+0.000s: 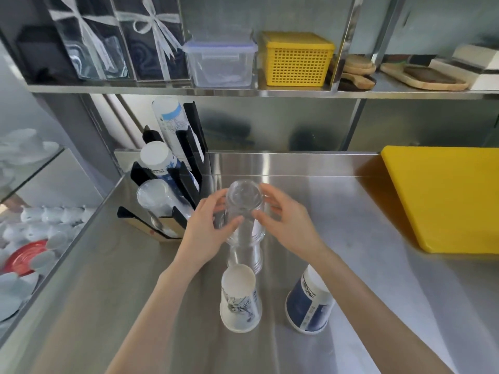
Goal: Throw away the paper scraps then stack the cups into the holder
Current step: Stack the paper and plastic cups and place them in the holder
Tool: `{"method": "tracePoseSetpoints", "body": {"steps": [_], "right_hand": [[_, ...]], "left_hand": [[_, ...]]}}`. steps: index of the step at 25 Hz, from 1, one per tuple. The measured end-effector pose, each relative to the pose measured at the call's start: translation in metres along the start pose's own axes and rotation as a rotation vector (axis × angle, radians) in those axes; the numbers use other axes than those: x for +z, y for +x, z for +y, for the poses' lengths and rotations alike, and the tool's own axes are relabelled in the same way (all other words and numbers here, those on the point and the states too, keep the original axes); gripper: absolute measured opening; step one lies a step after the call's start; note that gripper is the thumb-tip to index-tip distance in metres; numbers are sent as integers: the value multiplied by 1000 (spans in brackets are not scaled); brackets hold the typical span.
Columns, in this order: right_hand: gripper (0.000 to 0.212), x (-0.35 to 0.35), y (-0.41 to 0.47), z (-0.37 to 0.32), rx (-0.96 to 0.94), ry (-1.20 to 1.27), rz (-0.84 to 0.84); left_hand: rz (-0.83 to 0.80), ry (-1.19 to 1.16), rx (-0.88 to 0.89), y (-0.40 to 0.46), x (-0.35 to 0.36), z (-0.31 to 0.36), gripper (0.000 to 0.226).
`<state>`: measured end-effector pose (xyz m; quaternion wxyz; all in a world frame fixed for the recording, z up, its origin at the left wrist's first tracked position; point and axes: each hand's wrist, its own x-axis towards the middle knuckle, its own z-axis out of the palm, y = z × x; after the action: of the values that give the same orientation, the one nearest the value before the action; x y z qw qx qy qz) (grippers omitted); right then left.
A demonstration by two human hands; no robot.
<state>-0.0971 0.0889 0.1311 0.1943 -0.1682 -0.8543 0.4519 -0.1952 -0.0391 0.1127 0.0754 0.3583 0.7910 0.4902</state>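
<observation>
A clear plastic cup (244, 205) is held upside down between both hands above the steel worktop (351, 217); the left hand (209, 233) is curled round its side, and it is touched by the right hand (283, 220) with loosely bent fingers. It is seated over a stack of clear cups (244, 256). Two inverted paper cups (240, 300) are stood nearer, and the black cup holder (172, 184) is placed left.
</observation>
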Motion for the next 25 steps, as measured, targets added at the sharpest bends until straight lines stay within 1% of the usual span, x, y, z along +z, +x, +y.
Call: {"method": "tracePoseSetpoints", "body": {"steps": [11,15,19,25], "right_hand": [[50,50,-1,46,197,16,-46],[48,61,4,58,235,2,-74],[47,73,7,70,265,20,-75],[47,74,8,80,294,56,-76]], "left_hand": [[-102,-87,-220,-7,25,-64,50],[-102,-101,-276,-8,32,-82,51],[-110,-87,-304,-8,38,-98,52],[-80,-108,-313,-9,41,-106,51]]}}
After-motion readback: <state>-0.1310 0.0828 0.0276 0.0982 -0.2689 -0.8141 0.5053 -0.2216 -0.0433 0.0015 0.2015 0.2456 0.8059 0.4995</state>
